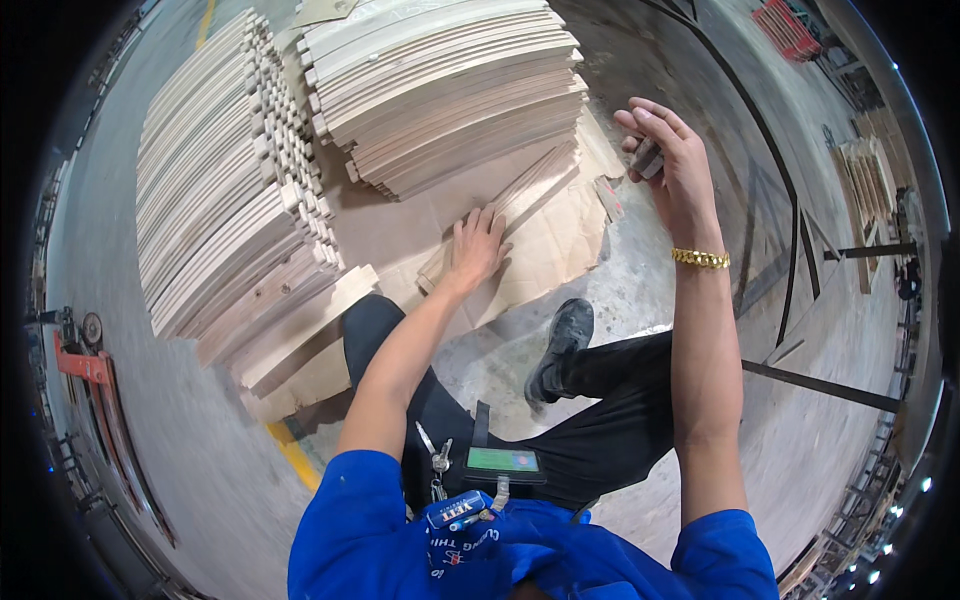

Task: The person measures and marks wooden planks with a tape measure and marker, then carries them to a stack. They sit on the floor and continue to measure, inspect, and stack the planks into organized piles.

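A pale wooden slat point(540, 182) lies slantwise on a flattened cardboard sheet point(540, 268). My left hand point(480, 247) rests on the slat's nearer part, palm down with its fingers spread. Up to the right, my right hand point(680, 165) is raised off the work, its fingers curled round a small grey-brown block point(648, 158). What kind of block it is does not show clearly. A tall stack of slats point(450, 100) stands just beyond the slat, and a second stack point(225, 190) rises at the left.
My dark shoe point(568, 345) stands on the concrete floor beside the cardboard. A red hand-truck handle point(85, 368) is at the far left. Black metal bars point(820, 385) run along the right, with more wood pieces point(868, 185) behind them and a red crate point(787, 30) farther back.
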Motion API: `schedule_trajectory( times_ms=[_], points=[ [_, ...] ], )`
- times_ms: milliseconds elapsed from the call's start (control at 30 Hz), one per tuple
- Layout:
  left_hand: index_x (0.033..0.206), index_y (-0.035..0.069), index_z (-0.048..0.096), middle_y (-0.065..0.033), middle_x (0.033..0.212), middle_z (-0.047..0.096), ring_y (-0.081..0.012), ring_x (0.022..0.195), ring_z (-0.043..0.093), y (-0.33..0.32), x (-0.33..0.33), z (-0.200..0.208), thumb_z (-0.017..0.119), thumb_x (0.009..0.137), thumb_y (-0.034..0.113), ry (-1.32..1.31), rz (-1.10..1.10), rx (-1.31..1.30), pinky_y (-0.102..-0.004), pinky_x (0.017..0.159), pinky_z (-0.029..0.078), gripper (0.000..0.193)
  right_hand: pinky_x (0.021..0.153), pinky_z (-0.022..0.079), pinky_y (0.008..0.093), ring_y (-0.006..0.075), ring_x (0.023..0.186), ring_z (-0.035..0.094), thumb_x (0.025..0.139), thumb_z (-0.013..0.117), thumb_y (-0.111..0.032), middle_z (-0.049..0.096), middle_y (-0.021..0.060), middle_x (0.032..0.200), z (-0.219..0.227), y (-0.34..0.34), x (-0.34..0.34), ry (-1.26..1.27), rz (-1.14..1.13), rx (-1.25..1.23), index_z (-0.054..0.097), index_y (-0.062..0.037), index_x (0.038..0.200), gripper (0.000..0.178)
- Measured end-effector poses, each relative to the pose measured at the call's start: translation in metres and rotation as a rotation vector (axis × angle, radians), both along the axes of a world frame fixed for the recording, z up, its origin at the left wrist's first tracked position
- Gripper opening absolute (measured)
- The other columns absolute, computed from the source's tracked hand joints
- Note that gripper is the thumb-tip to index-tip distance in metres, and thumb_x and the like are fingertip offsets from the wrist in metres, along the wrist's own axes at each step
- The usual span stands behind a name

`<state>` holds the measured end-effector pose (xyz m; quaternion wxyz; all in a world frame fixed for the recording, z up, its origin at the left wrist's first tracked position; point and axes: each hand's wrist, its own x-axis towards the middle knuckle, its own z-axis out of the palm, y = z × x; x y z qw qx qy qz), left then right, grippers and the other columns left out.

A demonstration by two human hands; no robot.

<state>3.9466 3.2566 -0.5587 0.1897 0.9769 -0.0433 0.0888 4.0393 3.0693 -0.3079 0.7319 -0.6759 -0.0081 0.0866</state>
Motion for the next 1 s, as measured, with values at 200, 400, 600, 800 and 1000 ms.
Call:
schedule_trajectory(
  times_ms=[200,400,600,800,1000],
  points=[
    [0.124,0.003,0.047,-0.0164,0.124,0.046,-0.0334,0.116,0.042,-0.011,0.027,0.000,0.071,0.071,0.025,0.358,0.245,-0.109,-0.0478,0.093,0.035,0.062,0.048,0.043,0.0223,0.0090,0.070,0.059,0.085,0.063,-0.021,0.066,0.0094,0.097,0.004,-0.004,0.001,-0.025,-0.025,0.015,0.056,0.0008,0.113,0.035],
    [0.116,-0.001,0.052,-0.0190,0.115,0.052,-0.0359,0.108,0.049,0.010,0.030,0.023,0.071,0.066,0.022,0.362,0.103,-0.347,-0.0455,0.090,0.040,0.057,0.048,0.044,0.0216,0.0082,0.070,0.059,0.085,0.063,-0.020,0.065,0.0083,0.096,0.006,-0.007,0.001,-0.030,-0.043,0.031,0.056,0.0009,0.114,0.037],
    [0.127,-0.001,0.046,-0.0115,0.109,0.056,-0.0143,0.095,0.053,0.049,0.023,0.098,0.063,0.081,0.024,0.803,-0.415,-0.986,-0.0297,0.084,0.044,0.055,0.048,0.044,0.0211,0.0077,0.069,0.059,0.084,0.064,-0.019,0.066,0.0081,0.095,0.005,-0.011,-0.001,-0.017,-0.043,0.010,0.056,0.0008,0.113,0.036],
    [0.124,0.004,0.052,-0.0105,0.107,0.058,-0.0190,0.100,0.053,0.061,0.032,0.177,0.062,0.079,0.019,0.793,-0.526,-0.634,-0.0331,0.088,0.043,0.049,0.048,0.044,0.0213,0.0080,0.068,0.059,0.085,0.063,-0.019,0.066,0.0075,0.095,0.010,-0.011,0.002,-0.032,-0.084,0.041,0.056,0.0006,0.113,0.035],
    [0.112,0.003,0.061,-0.0189,0.112,0.058,-0.0312,0.109,0.053,0.127,0.116,0.182,0.058,0.078,0.020,0.258,-0.293,-0.180,-0.0378,0.092,0.043,0.038,0.056,0.043,0.0220,0.0076,0.077,0.058,0.085,0.061,-0.022,0.066,0.0039,0.100,0.011,-0.010,-0.005,-0.012,-0.067,-0.054,0.056,-0.0030,0.117,0.038]
  ],
)
